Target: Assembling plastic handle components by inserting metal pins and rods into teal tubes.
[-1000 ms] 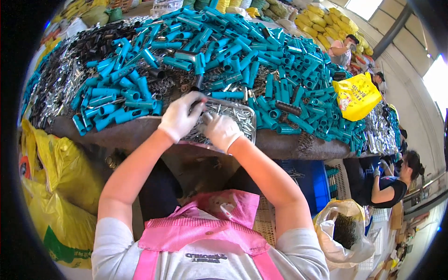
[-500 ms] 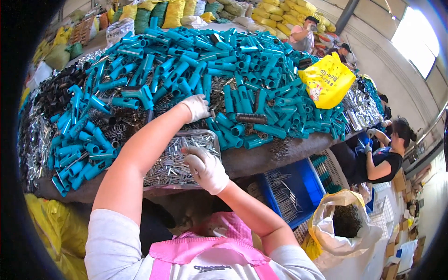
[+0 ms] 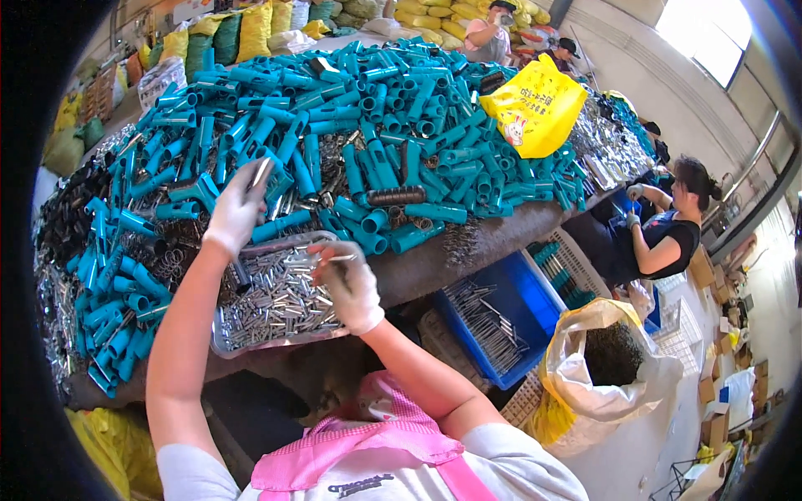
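My left hand (image 3: 236, 209), in a white glove, is raised over the heap of teal plastic tubes (image 3: 388, 167). Its fingers are closed round a short dark piece with a shiny face (image 3: 260, 174), whose kind I cannot make out. My right hand (image 3: 349, 292), gloved too, hovers over the right side of a shallow tray (image 3: 288, 341) of small metal pins (image 3: 271, 292). Its fingers are curled together, and what they hold, if anything, is too small and blurred to name. A dark cylindrical piece (image 3: 241, 275) stands at the tray's left, beside my left wrist.
A yellow plastic bag (image 3: 535, 107) lies on the heap. Below the table's edge are a blue crate (image 3: 535, 313) with metal rods and an open sack (image 3: 576, 376) of dark small parts. A co-worker (image 3: 668, 221) sits at the right; other people are at the far side.
My left hand has lifted off the heap and come left and nearer, now with the dark piece in it. My right hand remains over the tray. The whole view has shifted.
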